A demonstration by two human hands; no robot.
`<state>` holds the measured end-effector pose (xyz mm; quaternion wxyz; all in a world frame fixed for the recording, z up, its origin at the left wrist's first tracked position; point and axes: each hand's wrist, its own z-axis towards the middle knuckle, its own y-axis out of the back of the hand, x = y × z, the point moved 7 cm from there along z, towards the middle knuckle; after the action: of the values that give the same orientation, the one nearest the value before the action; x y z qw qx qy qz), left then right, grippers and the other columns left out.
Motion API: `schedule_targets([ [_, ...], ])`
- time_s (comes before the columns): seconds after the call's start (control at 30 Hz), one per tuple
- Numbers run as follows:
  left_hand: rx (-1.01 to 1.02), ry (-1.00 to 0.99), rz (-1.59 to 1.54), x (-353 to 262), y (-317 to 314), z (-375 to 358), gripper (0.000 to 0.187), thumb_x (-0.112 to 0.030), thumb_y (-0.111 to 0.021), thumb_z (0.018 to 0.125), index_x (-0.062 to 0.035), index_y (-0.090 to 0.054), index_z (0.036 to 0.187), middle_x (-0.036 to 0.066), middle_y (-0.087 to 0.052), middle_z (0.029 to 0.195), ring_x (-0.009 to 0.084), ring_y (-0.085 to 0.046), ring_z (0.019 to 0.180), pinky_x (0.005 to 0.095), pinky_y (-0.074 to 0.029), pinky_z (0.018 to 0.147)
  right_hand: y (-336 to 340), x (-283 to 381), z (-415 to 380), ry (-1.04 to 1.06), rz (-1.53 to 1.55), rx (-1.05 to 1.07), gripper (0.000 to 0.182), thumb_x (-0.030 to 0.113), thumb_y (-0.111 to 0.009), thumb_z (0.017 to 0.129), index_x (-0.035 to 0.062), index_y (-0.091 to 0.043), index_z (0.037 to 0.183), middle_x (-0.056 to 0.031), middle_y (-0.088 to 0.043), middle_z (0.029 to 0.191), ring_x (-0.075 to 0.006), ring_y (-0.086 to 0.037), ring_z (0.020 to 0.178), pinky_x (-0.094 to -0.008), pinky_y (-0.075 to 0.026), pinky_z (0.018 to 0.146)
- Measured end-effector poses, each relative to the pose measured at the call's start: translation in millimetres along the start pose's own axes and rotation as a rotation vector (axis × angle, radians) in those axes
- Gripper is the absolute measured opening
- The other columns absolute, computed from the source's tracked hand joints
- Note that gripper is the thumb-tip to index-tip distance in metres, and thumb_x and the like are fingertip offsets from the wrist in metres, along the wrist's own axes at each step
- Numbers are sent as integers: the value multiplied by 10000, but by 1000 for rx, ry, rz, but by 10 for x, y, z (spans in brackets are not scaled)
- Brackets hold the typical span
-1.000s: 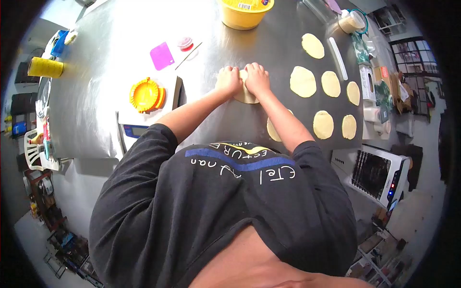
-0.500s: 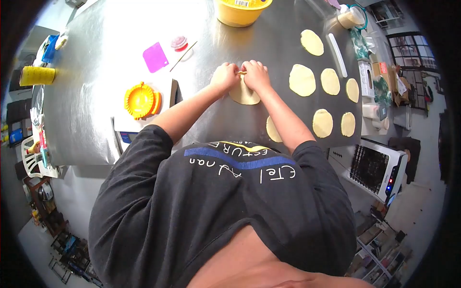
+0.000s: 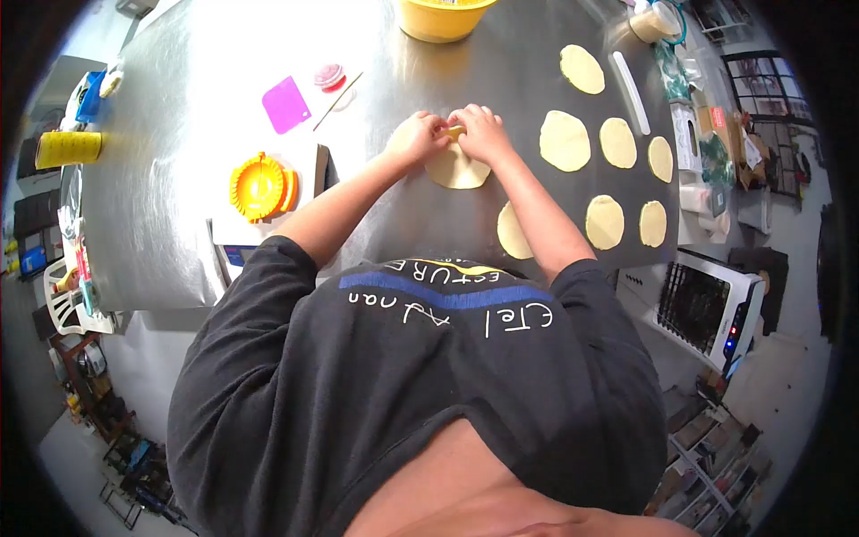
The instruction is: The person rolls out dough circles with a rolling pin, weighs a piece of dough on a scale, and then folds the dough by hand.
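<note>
A flat, pale dough round [image 3: 457, 171] lies on the metal table in front of me, its far edge under my fingers. At that edge my left hand [image 3: 419, 137] is closed, with its fingertips pinching the dough. Right beside it, my right hand [image 3: 484, 136] is also closed on the same edge, and the two hands' fingertips nearly meet. My fingers hide most of the pinched part. Another dough round [image 3: 513, 233] lies partly behind my right forearm. Further right are several more flat rounds, among them a large one [image 3: 565, 141].
An orange dumpling mould [image 3: 259, 189] sits on the left, beside a white scale [image 3: 231, 234]. Beyond are a purple scraper [image 3: 285, 105], a thin stick [image 3: 338, 101] and a small pinkish-red round item [image 3: 329, 77]. A yellow tub [image 3: 438, 24] stands at the back; a white bar [image 3: 631, 93] lies right.
My fingertips have drawn closer together over the far edge of the dough, hiding the folded strip that showed between them. The whole view has shifted slightly.
</note>
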<state>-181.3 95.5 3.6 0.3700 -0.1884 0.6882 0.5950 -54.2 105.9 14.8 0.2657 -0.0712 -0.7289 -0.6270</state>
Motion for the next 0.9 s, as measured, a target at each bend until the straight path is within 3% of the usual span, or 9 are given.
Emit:
schedule_targets([
  [0.1, -174, -193, 137, -39, 23, -35, 205, -223, -615, 789, -66, -696, 894, 126, -658, 915, 302, -626, 879, 404, -507, 788, 115, 45, -41, 127, -64, -195, 147, 102, -525, 729, 137, -617, 838, -53, -601, 904, -253, -520, 1014, -419, -386, 887],
  [0.2, -26, -225, 344, -17, -119, -32, 203, -242, -632, 764, -86, -696, 876, 119, -643, 867, 309, -612, 894, 411, -491, 806, 56, 5, 44, 83, -142, 6, 185, 83, -518, 714, 130, -607, 869, -62, -596, 904, -256, -531, 990, -417, -395, 871],
  [0.27, 9, -49, 211, 42, -85, -3, 219, -227, -596, 819, -46, -691, 897, 121, -657, 920, 301, -624, 887, 399, -504, 797, 4, -13, 58, 70, -92, 146, 193, 96, -541, 723, 143, -631, 888, -63, -618, 946, -241, -549, 1006, -416, -384, 915],
  [0.4, 77, 5, 141, -144, 20, -94, 219, -219, -611, 815, -36, -685, 910, 126, -654, 901, 298, -628, 876, 393, -503, 797, 12, -75, 4, -13, 95, 191, 178, 97, -536, 722, 129, -636, 866, -64, -619, 951, -249, -561, 977, -404, -413, 890],
  [0.5, 141, -95, 28, -194, -20, -139, 212, -200, -631, 808, -34, -679, 930, 145, -644, 903, 299, -631, 867, 393, -502, 797, 85, -55, -92, 53, 169, 134, 180, 99, -538, 721, 124, -642, 865, -68, -619, 958, -263, -557, 1002, -396, -434, 875],
  [0.57, 28, -80, -49, -167, 7, -154, 220, -237, -611, 782, -65, -678, 902, 125, -642, 873, 308, -623, 881, 406, -496, 802, 104, -36, -137, 188, -27, 44, 202, 107, -541, 721, 118, -646, 894, -74, -620, 982, -274, -554, 1021, -395, -441, 877],
  [0.7, -37, -131, 116, -121, 36, -211, 222, -246, -607, 795, -68, -677, 907, 119, -640, 887, 297, -627, 881, 402, -497, 797, 7, -117, -57, 130, -42, 158, 213, 120, -549, 712, 102, -649, 900, -83, -629, 994, -279, -553, 1033, -396, -438, 892],
  [0.77, 177, -128, 209, -112, -49, -224, 216, -209, -624, 813, -43, -672, 943, 146, -630, 947, 322, -612, 911, 397, -486, 816, 40, -93, -67, 172, 24, 121, 189, 80, -528, 684, 50, -621, 846, -99, -630, 878, -289, -574, 936, -397, -458, 814],
  [0.9, 158, -126, 121, -180, 2, -274, 221, -218, -600, 825, -44, -668, 944, 140, -625, 936, 330, -605, 884, 400, -481, 802, 67, -116, -123, 81, 194, 238, 193, 111, -518, 688, 50, -616, 843, -155, -638, 873, -333, -598, 866, -419, -471, 747],
])
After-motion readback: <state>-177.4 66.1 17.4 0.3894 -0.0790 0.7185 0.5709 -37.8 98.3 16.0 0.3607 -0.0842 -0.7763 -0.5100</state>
